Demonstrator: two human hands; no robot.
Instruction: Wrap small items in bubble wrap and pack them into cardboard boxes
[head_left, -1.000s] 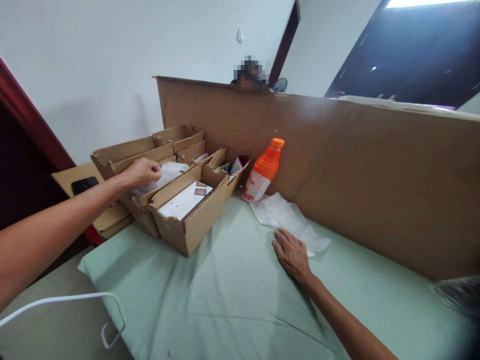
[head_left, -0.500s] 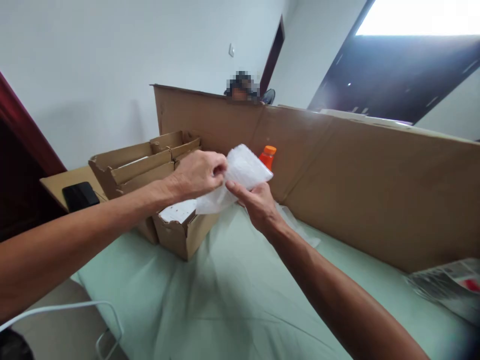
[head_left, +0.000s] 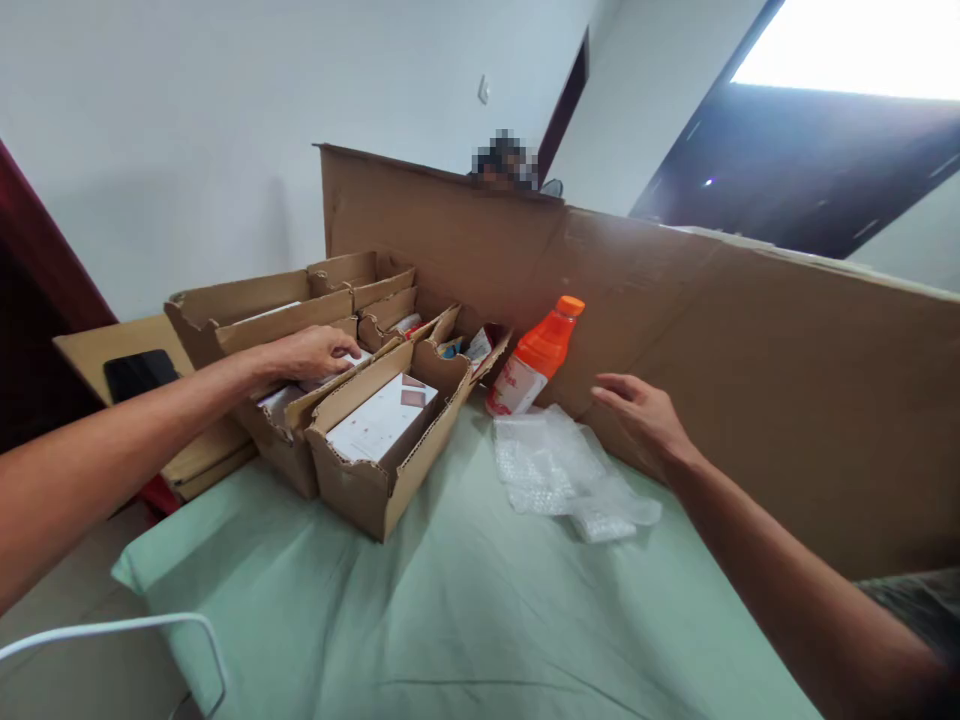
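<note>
My left hand [head_left: 321, 352] is over a cardboard bin, its loosely bent fingers at the white boxes [head_left: 283, 398] inside; I see nothing held, though part of the fingers is hidden. In front of that bin stands another cardboard bin [head_left: 349, 495] with a white box [head_left: 379, 420] in it. My right hand [head_left: 645, 415] hovers at the right with fingers stretched and apart, holding nothing. Below and left of it, pieces of bubble wrap [head_left: 551, 465] lie on the green cloth. An orange-capped bottle [head_left: 541, 345] leans between the bins and the cardboard wall.
A tall cardboard wall [head_left: 750, 380] runs along the back of the green-covered table [head_left: 450, 620]. More cardboard bins [head_left: 262, 295] stand at the left, beside a black phone [head_left: 139, 375] on cardboard. A white cable [head_left: 112, 627] hangs lower left. A person's head [head_left: 504, 162] shows behind the wall.
The bubble wrap has left both hands and lies on the cloth. My left hand has moved left and down to a bin; my right hand has moved right and opened.
</note>
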